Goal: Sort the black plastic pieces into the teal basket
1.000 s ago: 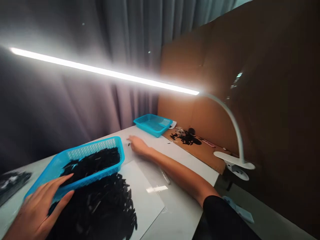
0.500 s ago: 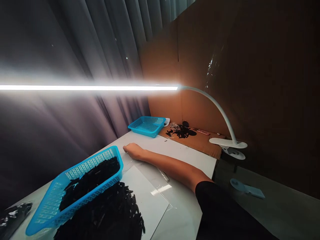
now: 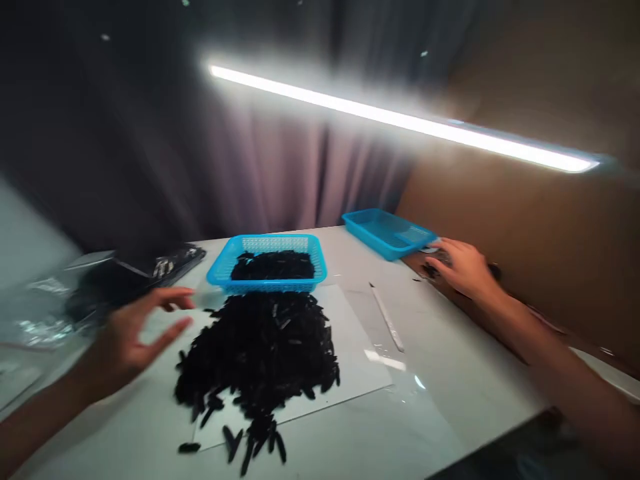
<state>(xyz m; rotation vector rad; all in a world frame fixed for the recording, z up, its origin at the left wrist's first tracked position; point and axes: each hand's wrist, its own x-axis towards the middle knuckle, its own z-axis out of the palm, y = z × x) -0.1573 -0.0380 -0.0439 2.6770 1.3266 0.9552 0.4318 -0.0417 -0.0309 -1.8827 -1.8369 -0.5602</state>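
Black strips (image 3: 270,347) lie heaped on a white sheet (image 3: 357,360); the nearest mostly point toward the viewer, one at left lies crosswise, and long axes vary within the heap. To its left, the left hand (image 3: 133,337) hovers, fingers well spread, holding nothing. Beyond, a blue basket (image 3: 265,285) contains more strips. The right hand (image 3: 465,267) is near a farther basket (image 3: 373,241), fingers slightly parted; whether they grip anything, I cannot tell.
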